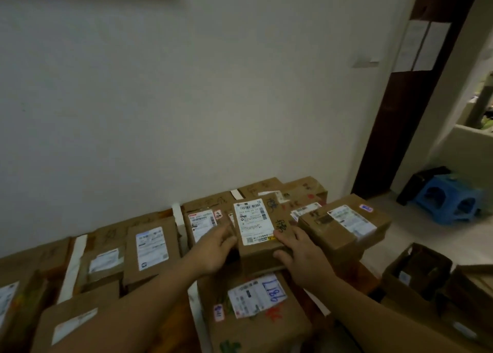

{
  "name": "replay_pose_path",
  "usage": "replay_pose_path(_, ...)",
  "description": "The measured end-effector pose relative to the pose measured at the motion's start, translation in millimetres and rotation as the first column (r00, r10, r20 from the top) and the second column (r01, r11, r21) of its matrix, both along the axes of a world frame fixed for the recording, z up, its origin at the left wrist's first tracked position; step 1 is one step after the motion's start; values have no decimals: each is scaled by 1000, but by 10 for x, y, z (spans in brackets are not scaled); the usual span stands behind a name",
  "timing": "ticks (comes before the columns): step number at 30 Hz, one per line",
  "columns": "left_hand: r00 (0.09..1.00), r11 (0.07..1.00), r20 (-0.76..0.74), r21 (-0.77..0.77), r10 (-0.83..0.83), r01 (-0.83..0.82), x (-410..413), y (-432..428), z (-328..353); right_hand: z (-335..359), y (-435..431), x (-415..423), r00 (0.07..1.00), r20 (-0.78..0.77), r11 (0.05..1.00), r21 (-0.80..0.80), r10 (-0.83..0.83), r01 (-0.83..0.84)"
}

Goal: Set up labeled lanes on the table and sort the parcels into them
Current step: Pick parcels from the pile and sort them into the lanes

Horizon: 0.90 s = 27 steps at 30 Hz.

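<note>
The white wall (186,86) fills most of what I see, and below it the table (369,278) is crowded with brown cardboard parcels in rows, with white strips of tape (72,270) running between them as lane dividers. To my right, on the floor, sits an open carton (416,270), and farther back a blue plastic stool (450,200) stands by the dark door frame (394,112). Nearest me lies a parcel with "9877" in blue (256,307) on its label. Just right of my hands a bigger box with a pink sticker (344,227) rests on the pile. Between my hands is the small parcel with the barcode label (257,232), held over the right-hand lane. My left hand (213,248) presses its left edge, fingers curled on the side. My right hand (301,256) grips the right edge, thumb on the near face.
</note>
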<state>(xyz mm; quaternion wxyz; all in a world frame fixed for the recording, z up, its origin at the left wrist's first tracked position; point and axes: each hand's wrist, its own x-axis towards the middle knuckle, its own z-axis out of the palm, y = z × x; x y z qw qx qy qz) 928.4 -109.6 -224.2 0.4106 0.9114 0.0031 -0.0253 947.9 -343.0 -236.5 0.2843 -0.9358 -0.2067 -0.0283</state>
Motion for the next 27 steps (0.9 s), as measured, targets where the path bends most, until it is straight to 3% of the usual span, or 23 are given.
replay_pose_path(3, 984, 907, -53, 400, 168, -133, 201, 253, -205, -90, 94, 307, 999, -29, 999, 6, 40, -40)
replay_pose_path(6, 984, 821, -100, 566, 151, -68, 382, 397, -374, -176, 226, 588, 997, -52, 998, -11, 57, -57)
replay_pose_path(11, 958, 842, -285, 527, 42, 120, 536, 498, -568, -316, 382, 1003, 986, -138, 995, -16, 95, -98)
replay_pose_path(14, 958, 837, -283, 533, 37, 125, 570, 542, -571, -417, 409, 1163, 971, -195, 991, 15, 136, -135)
replay_pose_path(22, 923, 854, -354, 518, 154, 56, 554, 394, -455, -460, 416, 1438, 921, -283, 938, -143, 267, -316)
replay_pose_path(27, 909, 849, -301, 520, 287, -96, 451, 278, -303, -291, 450, 1595, 894, -340, 871, -292, 292, -396)
